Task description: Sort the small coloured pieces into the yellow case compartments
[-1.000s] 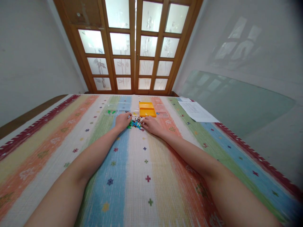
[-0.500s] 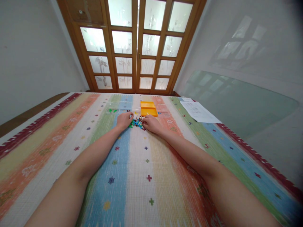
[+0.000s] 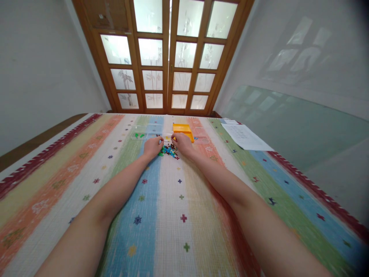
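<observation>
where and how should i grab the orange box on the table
Probably the far rim of the orange box, coming from above and behind: its raised edge shows there, while the right hand covers its near left corner and a clear tray sits close on its right.

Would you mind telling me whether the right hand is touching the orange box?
Cannot tell: in the head view, the right hand covers the near left corner of the orange box, hiding any contact or gap.
</observation>
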Demonstrator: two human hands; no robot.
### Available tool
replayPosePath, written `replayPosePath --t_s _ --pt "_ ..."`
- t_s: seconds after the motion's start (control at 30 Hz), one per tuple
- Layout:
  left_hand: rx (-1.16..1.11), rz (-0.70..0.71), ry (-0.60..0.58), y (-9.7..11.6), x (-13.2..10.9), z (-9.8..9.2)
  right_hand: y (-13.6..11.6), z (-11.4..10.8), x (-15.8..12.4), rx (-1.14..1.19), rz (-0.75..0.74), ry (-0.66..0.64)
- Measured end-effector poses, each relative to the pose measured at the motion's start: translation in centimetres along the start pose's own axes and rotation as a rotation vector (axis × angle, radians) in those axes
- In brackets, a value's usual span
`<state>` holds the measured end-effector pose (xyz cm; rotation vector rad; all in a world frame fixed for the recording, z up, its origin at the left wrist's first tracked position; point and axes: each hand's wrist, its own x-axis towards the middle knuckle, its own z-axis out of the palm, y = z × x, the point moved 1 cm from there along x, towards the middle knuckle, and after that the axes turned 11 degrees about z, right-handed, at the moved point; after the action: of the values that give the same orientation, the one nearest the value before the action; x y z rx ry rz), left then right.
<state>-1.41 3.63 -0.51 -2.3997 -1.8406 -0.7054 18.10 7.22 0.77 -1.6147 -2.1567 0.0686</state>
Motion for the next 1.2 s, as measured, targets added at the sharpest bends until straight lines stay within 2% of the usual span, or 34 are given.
replayPosePath --t_s 0.17,0.3,0.57,0.8,1.03,1.2 --pt "-0.006 0.0 -0.001 0.2 -0.1 -0.3 -0.7 0.9 1.2 -0.067 0.077 -0.011" --pt "-0.009 -0.009 -0.014 0.5 -0.2 -0.5 -0.3 0.9 1.4 -0.082 0.12 -0.045" --pt "-0.028 -0.009 -0.041 0.9 -0.3 -0.5 2.1 -0.6 -1.4 -0.043 0.024 -0.131" --pt "-0.048 0.047 -0.067 1.0 -0.3 -0.1 2.1 -1.6 -4.0 -0.038 -0.078 -0.222" --pt "-0.05 0.049 -0.071 0.9 -0.3 0.2 1.7 -1.8 -4.2 -0.073 -0.007 -0.219" --pt "-0.034 0.039 -0.054 0.7 -0.2 0.1 1.3 -1.5 -3.9 -0.091 -0.022 -0.213"
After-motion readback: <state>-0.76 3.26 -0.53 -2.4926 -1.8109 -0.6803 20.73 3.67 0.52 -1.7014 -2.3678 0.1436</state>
